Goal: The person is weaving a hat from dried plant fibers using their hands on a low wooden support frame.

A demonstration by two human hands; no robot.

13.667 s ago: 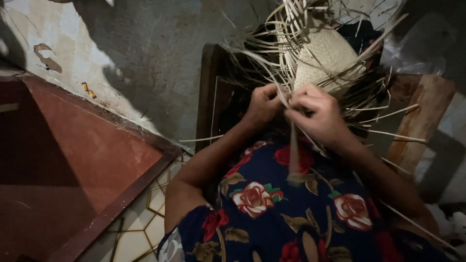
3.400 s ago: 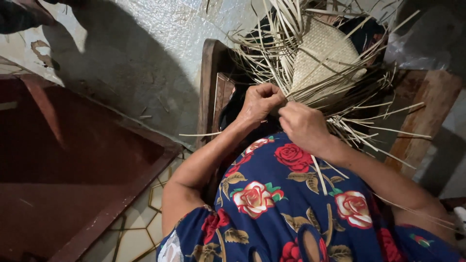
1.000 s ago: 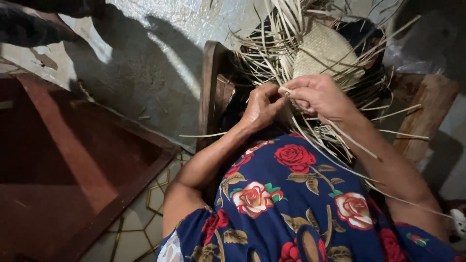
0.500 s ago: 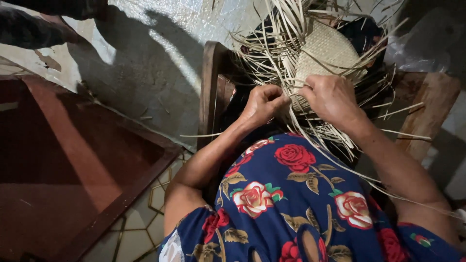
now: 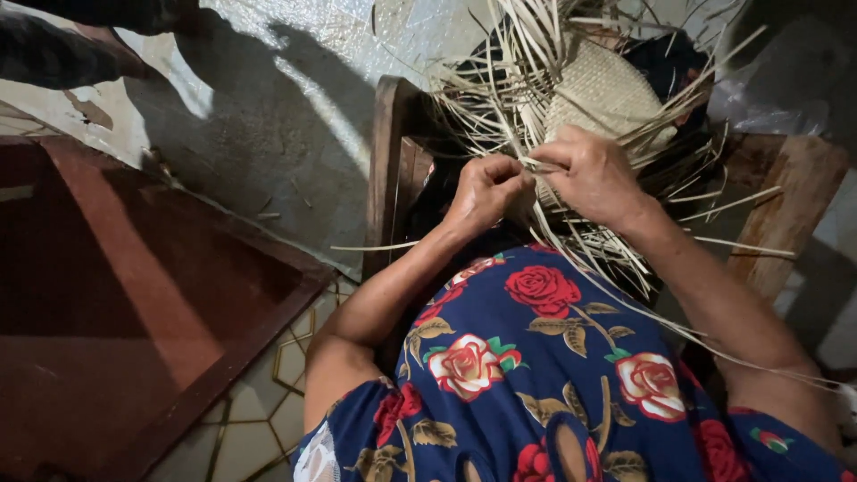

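From the head camera I saw both hands meet at the near edge of a half-woven straw piece (image 5: 603, 89) resting on a wooden stand (image 5: 786, 192) in front of the body. The left hand (image 5: 486, 189) was curled shut, pinching pale straw strands (image 5: 536, 163) between thumb and fingers; its fingertips were hidden under the knuckles. The right hand (image 5: 594, 174) lay just beside it, fingers pressed together on the same strands, though I could not tell exactly which strand each hand gripped. Loose straw ends fanned out and ran off the top edge. A floral dress (image 5: 544, 366) filled the lower frame and covered the lap. The stand's base was hidden in shadow.
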